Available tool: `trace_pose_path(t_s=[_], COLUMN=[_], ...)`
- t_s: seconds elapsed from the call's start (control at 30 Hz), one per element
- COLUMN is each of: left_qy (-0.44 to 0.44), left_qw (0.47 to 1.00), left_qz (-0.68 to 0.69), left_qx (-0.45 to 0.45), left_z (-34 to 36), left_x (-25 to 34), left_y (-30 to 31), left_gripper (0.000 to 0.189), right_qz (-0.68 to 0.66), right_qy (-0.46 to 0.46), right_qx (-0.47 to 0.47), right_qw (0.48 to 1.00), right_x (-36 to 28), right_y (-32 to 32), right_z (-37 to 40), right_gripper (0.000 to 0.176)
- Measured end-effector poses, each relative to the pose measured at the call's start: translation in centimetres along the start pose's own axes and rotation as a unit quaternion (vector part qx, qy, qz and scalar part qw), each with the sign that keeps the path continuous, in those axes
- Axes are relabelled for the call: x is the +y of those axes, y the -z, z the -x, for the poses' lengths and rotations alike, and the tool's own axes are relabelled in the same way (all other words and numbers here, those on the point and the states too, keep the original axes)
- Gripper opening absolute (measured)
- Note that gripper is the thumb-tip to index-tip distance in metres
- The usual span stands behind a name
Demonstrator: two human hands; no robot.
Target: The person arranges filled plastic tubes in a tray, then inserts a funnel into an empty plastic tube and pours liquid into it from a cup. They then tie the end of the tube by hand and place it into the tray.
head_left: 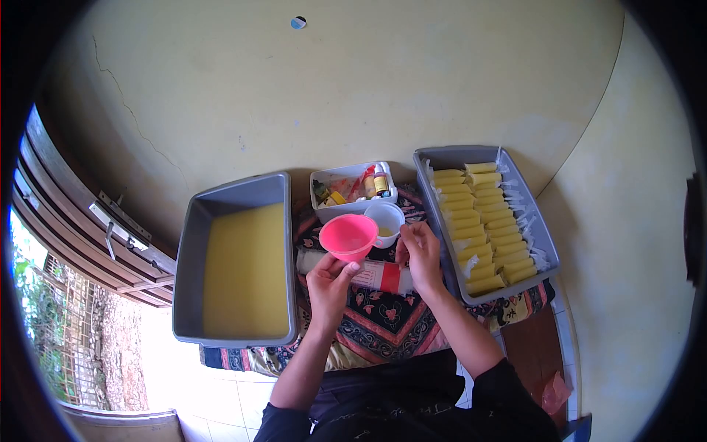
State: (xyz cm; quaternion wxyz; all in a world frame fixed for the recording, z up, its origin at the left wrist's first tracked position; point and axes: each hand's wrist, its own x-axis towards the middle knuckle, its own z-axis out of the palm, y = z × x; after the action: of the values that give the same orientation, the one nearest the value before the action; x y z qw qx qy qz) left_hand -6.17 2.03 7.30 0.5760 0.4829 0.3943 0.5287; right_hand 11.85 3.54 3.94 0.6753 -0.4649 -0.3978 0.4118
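My left hand (331,289) is closed on the narrow lower end of a pink funnel (348,234), whose wide mouth faces up. Just behind the funnel is a white plastic cup (385,215) with a little yellowish liquid in the bottom. At the cup's right side is my right hand (422,259), fingers curled in; whatever they grip is too small to make out. Below both hands, a roll of clear plastic bags (375,275) with a red-and-white label lies across the patterned cloth (387,313).
On the left stands a grey tub (179,272) of yellow liquid. A matching grey tub (549,250) on the right holds rows of filled yellow plastic tubes (482,221). Between them, against the wall, a white box (331,215) contains small bottles (380,181).
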Motion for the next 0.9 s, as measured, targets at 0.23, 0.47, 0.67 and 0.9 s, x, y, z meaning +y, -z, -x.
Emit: trace_pose_path(t_s=[0.23,0.47,0.67,0.9], left_qy=[-0.054,-0.1,-0.121,-0.096], left_qw=[0.998,0.993,0.99,0.995], left_qz=[0.044,0.042,0.048,-0.001], left_qx=[0.008,0.044,0.056,0.019], left_z=[1.2,2.1,3.0,3.9], left_x=[2.0,3.9,5.6,6.8], left_y=[0.6,3.1,4.2,4.9], left_gripper=[0.025,0.021,0.023,0.025], right_qz=[0.012,-0.009,-0.032,-0.105], right_qy=[-0.143,-0.106,-0.02,0.051], right_qx=[0.058,0.042,-0.008,-0.055], right_qw=[0.988,0.993,0.999,0.992], right_x=[4.7,5.1,0.8,-6.9], right_y=[1.3,1.0,-1.1,-5.8], right_z=[-2.7,-2.9,-0.7,0.7], right_gripper=[0.031,0.025,0.019,0.022])
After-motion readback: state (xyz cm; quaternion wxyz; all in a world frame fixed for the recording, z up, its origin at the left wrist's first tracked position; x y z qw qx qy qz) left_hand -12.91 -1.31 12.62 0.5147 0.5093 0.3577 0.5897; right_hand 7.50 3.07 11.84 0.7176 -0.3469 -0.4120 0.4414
